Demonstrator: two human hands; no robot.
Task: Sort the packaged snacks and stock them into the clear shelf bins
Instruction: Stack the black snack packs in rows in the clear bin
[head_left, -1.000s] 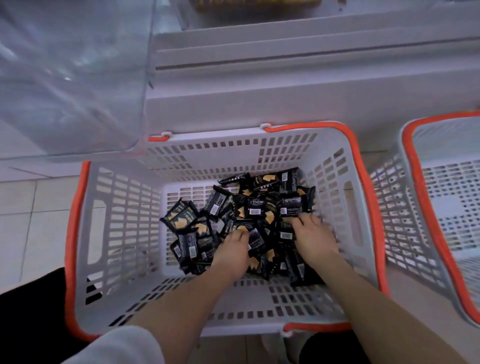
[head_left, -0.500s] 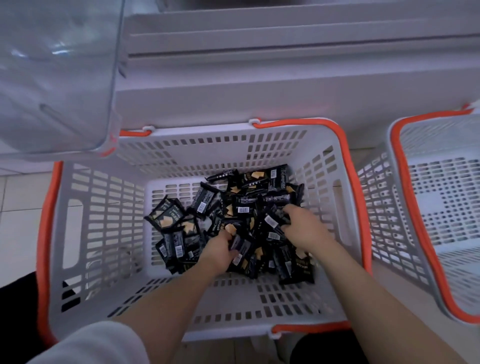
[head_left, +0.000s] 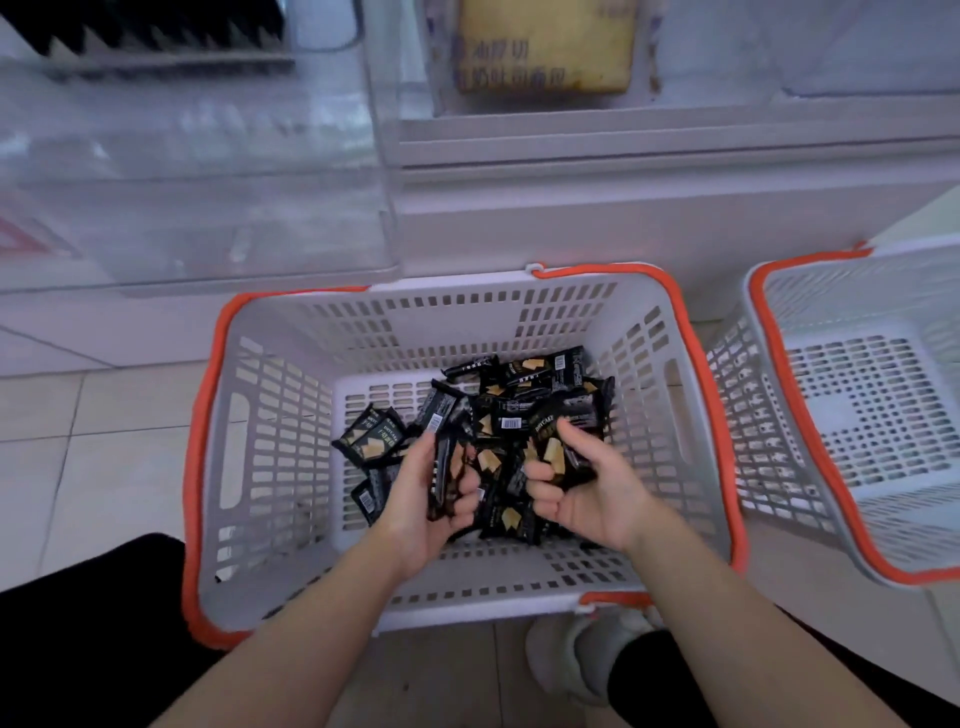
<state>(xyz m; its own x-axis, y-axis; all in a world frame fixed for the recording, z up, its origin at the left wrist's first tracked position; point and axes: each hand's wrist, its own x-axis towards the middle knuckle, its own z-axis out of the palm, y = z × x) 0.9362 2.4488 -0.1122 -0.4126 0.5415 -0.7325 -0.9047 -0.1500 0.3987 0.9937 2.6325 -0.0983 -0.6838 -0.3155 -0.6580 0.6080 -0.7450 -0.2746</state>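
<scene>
Lifting now, where a moment ago they dug palms-down; left hand (head_left: 431, 499) and right hand (head_left: 587, 488) each curl around black snack packets (head_left: 519, 415) just above the basket (head_left: 270, 467); clear bin (head_left: 197, 208) next, likely.

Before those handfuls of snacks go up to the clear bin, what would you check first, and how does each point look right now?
1. Left hand grips black packets: ok.
2. Right hand grips black packets: ok.
3. No packet slipping from either handful: cannot tell, the fingers hide some edges.
4. Clear bin beyond the basket has room: ok, it looks empty through its wall.
5. Path up out of the basket is free: ok, nothing lies over its orange rim.
6. All held packets are the same kind: cannot tell, only some labels show.
</scene>
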